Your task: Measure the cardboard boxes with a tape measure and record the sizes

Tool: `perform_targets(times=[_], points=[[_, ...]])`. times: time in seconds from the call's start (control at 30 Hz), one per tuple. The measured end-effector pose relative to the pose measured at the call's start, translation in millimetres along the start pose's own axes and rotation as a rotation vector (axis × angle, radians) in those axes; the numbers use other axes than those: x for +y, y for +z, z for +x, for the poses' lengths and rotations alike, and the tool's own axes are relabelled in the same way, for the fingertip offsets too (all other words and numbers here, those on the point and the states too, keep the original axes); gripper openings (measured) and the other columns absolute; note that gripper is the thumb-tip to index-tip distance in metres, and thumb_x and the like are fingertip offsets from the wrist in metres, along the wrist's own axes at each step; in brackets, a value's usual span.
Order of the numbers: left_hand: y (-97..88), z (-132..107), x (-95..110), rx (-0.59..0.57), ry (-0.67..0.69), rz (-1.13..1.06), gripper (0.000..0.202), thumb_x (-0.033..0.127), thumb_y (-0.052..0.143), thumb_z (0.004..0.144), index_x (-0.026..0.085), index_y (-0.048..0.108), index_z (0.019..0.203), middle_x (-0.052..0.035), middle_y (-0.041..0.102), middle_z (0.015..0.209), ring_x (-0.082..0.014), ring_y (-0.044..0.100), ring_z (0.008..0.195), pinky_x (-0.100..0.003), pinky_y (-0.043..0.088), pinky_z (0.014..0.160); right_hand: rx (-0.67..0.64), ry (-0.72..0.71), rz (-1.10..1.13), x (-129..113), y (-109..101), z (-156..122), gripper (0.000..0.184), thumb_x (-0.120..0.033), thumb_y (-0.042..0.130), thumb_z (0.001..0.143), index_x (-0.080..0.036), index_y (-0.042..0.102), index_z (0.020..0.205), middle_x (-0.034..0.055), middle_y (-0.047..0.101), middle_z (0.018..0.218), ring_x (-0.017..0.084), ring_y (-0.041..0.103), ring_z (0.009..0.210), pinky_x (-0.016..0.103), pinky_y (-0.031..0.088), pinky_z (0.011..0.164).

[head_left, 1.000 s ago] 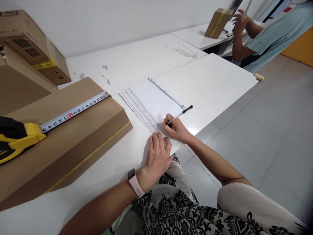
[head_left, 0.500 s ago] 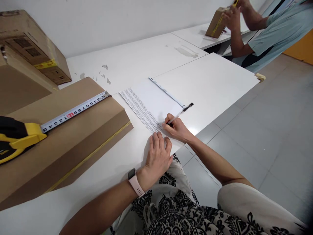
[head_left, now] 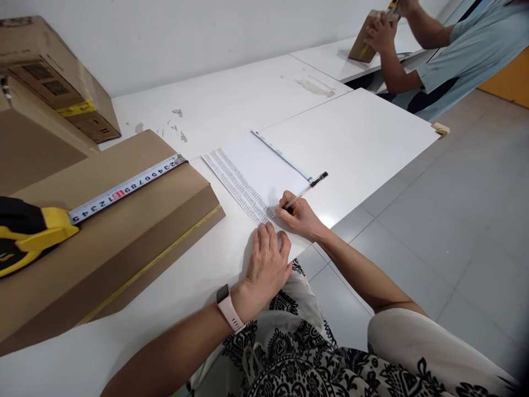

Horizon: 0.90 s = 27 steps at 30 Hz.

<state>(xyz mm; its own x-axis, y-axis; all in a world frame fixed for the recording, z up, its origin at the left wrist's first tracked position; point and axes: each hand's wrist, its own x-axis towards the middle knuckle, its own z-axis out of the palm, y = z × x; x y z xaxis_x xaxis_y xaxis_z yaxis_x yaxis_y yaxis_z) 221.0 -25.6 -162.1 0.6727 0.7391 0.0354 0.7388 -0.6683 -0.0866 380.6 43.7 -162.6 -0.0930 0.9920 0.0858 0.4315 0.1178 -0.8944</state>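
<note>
My right hand (head_left: 298, 215) is closed around a pen (head_left: 305, 190), its tip resting on the near corner of a printed sheet of paper (head_left: 256, 171) on the white table (head_left: 355, 138). My left hand (head_left: 266, 262), with a pink watch on its wrist, lies flat and open on the table edge, fingertips pressing the sheet's near edge. To the left, a flat cardboard box (head_left: 111, 231) carries a yellow tape measure (head_left: 28, 234) with its blade (head_left: 128, 187) extended across the box top.
Two more cardboard boxes (head_left: 53, 82) are stacked at the far left against the wall. At the far right another person in a light blue shirt (head_left: 463, 60) holds a small cardboard box (head_left: 366, 38) on a neighbouring table. Grey tiled floor lies to the right.
My hands have barely moved; the pen shifts slightly on the paper. The other person has brought both hands onto the small box.
</note>
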Motion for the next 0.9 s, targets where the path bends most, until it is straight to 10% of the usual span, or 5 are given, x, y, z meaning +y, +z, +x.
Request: perform_targets(times=[0.9], points=[[3.3,-0.4,0.6,0.04,0.001,0.003,0.065,0.046,0.06,0.09,0.002,0.049,0.137,-0.0361,0.048,0.144,-0.0472,0.048,0.135,-0.056,0.04,0.112,0.013,0.004,-0.027,1.6,-0.6,0.6,0.017,-0.025,0.057,0.086,-0.023,0.043,0.076,-0.0059,0.045,0.06,0.01,0.036,0.055,0.028,0.029,0.053]])
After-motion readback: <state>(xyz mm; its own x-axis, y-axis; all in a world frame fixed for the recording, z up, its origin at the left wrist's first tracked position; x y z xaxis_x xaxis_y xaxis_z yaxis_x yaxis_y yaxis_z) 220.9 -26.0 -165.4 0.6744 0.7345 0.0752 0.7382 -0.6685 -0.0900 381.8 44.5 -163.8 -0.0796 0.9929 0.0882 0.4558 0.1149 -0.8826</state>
